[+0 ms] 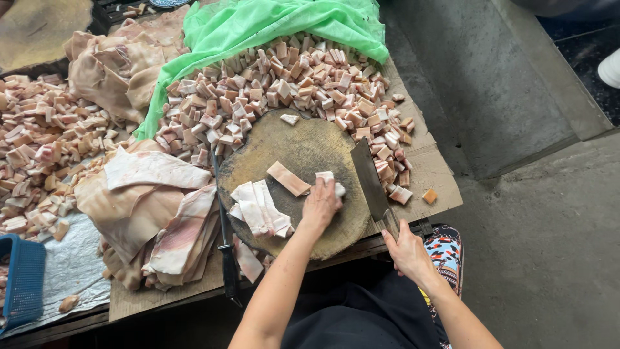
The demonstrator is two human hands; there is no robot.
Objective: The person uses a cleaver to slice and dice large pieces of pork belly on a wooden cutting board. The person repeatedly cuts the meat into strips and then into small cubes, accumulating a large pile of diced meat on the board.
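— Fingers [321, 194] of my left hand [320, 205] press down, clamped on a pork strip [329, 183] at the round chopping block's [303, 145] three o'clock.

— And the right?

— My right hand [405, 249] grips the cleaver [369, 178], edge resting beside it. Dicing step, I judge; next calls for fingertips tucked clear.

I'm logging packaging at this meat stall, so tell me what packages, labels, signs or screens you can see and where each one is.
No labels, signs or screens show.
Green plastic sheet: crumpled, at the top, over the heap of meat cubes.
Flattened brown cardboard: under the round wooden chopping block, right side.
Blue plastic basket: lower left edge, rectangular, meshed.
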